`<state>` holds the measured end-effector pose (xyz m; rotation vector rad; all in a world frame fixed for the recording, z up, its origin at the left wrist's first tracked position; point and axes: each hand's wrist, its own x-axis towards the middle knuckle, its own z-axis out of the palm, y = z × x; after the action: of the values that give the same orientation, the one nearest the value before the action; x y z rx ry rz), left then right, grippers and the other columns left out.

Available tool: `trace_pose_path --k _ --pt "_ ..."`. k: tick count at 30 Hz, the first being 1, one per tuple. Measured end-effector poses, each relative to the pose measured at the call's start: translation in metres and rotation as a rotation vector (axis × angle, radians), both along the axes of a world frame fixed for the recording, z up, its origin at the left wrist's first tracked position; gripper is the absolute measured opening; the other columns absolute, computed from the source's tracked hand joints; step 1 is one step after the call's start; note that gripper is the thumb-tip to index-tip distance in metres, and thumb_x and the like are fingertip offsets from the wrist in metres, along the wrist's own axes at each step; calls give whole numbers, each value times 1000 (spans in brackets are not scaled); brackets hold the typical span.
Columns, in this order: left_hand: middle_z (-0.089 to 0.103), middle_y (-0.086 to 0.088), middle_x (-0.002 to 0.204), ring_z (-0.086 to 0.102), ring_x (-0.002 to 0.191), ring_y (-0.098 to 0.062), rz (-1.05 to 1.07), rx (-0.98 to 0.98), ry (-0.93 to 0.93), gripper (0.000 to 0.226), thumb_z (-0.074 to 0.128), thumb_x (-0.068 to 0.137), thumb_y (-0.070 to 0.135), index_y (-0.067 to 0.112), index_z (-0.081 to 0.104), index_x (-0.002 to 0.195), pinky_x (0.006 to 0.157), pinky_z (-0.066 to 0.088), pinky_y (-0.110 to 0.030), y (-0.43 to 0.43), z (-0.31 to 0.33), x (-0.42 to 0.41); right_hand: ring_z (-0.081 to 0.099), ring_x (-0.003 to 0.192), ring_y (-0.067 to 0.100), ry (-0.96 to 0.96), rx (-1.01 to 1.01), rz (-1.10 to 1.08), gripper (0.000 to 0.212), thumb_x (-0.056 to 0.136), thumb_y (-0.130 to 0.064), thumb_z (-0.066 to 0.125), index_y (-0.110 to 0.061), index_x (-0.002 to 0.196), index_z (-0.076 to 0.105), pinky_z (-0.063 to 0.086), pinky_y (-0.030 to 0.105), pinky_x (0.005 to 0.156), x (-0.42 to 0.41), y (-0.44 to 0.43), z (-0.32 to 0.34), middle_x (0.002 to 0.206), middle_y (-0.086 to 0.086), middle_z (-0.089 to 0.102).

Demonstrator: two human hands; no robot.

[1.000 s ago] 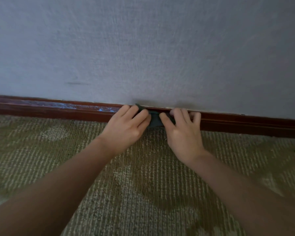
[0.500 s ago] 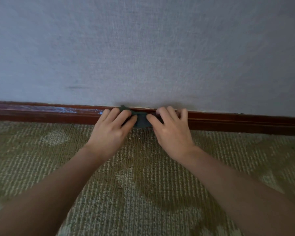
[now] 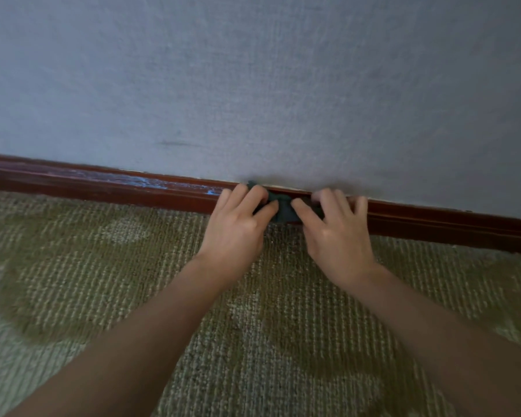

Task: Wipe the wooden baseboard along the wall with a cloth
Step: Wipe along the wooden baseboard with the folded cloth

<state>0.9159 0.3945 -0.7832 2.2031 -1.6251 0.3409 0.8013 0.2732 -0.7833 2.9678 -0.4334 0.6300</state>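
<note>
A dark reddish-brown wooden baseboard [image 3: 103, 189] runs along the foot of the wall, slanting down to the right. A small dark green cloth [image 3: 285, 210] is pressed against it near the middle. My left hand [image 3: 238, 225] grips the cloth's left end, fingers curled over the top and thumb underneath. My right hand [image 3: 334, 233] grips its right end the same way, with its outer fingers resting on the baseboard's top edge. Most of the cloth is hidden under my fingers. Pale blue smears [image 3: 151, 182] mark the baseboard just left of my left hand.
A grey textured wall [image 3: 268, 85] fills the upper half, with a faint dark scuff [image 3: 178, 143]. Patterned olive and beige carpet [image 3: 103, 281] covers the floor up to the baseboard. Both forearms stretch across the carpet from the bottom corners.
Both hands slid the cloth a short way left along the baseboard, then stayed about there. The view has swung, so the hands now sit further right in the frame.
</note>
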Motion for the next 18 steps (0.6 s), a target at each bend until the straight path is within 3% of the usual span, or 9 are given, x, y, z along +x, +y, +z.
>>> trace_pose_path --k 5,9,15,18 --pt "65 -16 82 59 69 -28 -21 -19 -54 28 47 77 2 0 72 88 64 29 -33 -11 1 -8 58 71 31 52 -93 44 42 60 4 76 0 100 67 22 36 64 -13 -15 4 82 19 59" --pt "66 -13 82 61 69 -27 -49 -19 -124 30 43 79 4 2 73 84 63 38 -34 -26 1 -22 59 71 31 84 -119 3 41 60 3 78 0 99 68 22 36 64 -30 -28 6 82 20 60" --pt "65 -16 83 60 71 -29 -145 -3 -254 24 48 82 2 -1 71 86 65 30 -34 -4 -1 8 59 71 27 24 -92 27 33 65 -2 79 -2 96 69 23 35 65 -7 -9 6 78 13 60" --pt "65 -19 85 47 77 -28 -124 -21 -240 17 58 78 -2 -4 69 89 64 28 -36 7 -9 20 58 73 26 25 -121 115 30 67 -3 76 -1 96 69 32 36 67 9 -2 7 79 12 60"
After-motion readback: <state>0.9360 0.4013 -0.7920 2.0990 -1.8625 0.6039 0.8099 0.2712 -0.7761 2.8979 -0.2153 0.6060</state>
